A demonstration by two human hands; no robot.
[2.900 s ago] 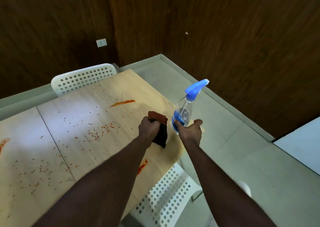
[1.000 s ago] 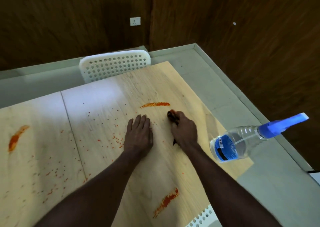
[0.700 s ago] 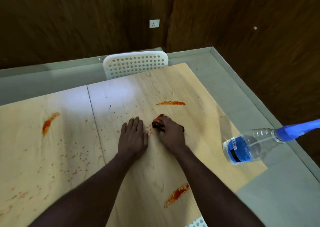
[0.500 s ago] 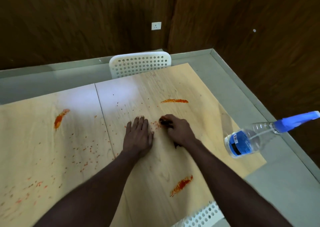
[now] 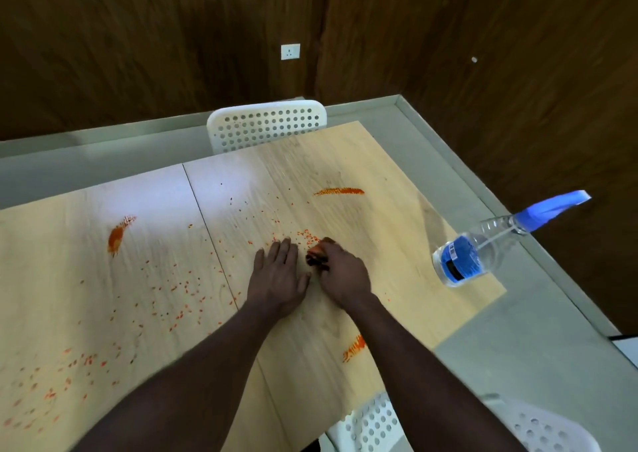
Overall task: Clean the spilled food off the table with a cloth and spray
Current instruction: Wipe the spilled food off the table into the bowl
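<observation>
Spray bottle (image 5: pixel 473 254) had been set down at the tabletop (image 5: pixel 379 223)'s right edge. Right hand (image 5: pixel 345 275) gripped the cloth (image 5: pixel 317 257), wiping begun; left hand (image 5: pixel 279 275) lay flat

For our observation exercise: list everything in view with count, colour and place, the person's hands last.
table: one, light wood, centre
spray bottle: one, clear and blue, table's right side
cloth: one, dark, under right hand
smears: three, orange-red, on table
crumbs: many, orange-red, mostly left
chairs: at least two, white, far and near sides
socket: one, white, back wall
left hand: flat on table
right hand: gripping cloth
</observation>
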